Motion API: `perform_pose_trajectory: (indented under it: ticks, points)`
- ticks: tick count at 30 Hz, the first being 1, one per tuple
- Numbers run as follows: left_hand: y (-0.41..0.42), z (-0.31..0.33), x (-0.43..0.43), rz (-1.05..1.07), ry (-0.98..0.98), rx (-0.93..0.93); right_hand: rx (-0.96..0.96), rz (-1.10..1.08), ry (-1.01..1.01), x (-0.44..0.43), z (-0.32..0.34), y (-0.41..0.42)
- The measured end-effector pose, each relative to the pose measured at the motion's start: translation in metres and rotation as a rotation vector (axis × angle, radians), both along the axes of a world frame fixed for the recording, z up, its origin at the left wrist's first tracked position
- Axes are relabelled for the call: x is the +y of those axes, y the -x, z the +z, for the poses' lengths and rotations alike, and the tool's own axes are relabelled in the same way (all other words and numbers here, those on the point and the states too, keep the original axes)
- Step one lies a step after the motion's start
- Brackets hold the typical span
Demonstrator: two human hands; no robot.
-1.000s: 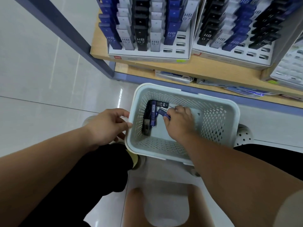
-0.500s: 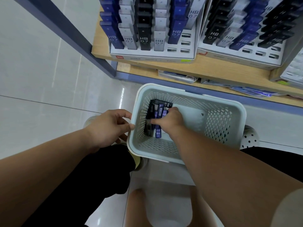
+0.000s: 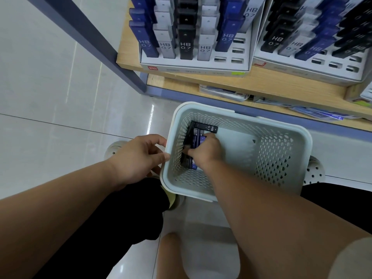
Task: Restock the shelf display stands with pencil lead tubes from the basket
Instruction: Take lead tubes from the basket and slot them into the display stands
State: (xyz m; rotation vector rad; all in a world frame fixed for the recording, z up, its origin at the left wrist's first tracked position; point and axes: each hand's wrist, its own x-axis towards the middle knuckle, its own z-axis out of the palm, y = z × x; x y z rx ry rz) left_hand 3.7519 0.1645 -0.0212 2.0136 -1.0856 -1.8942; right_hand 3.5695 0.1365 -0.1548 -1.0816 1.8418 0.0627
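A pale perforated basket (image 3: 281,158) stands on the floor below the shelf. Several black and blue pencil lead tubes (image 3: 203,130) lie bunched against its left inner wall. My right hand (image 3: 205,152) is down inside the basket, with its fingers curled round the bunch of tubes. My left hand (image 3: 138,158) grips the basket's left rim from outside, thumb on the edge. Two white display stands, the left display stand (image 3: 193,66) and the right display stand (image 3: 308,71), sit on the wooden shelf above, holding rows of blue, grey and black HB 0.7 tubes.
A grey-blue shelf post (image 3: 96,45) slants down at the left. Flat packets (image 3: 221,91) lie on the lower shelf behind the basket. Glossy floor tiles (image 3: 50,97) spread to the left. My knees and pale shoes frame the basket.
My right hand has slid left and deeper into the basket and closed over the tubes. The view has tilted down a little. My left hand stays on the rim.
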Motion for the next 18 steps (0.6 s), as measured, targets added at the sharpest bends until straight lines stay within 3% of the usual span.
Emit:
perform_pose_trajectory:
  ticks: [8,18]
  points:
    - [-0.002,-0.003,-0.001,0.025,-0.012,0.037,0.069,0.094,0.017,0.001,0.003,-0.011]
    - [-0.001,-0.005,-0.002,0.047,-0.011,0.071,-0.109,-0.057,-0.034,0.0,0.006,-0.002]
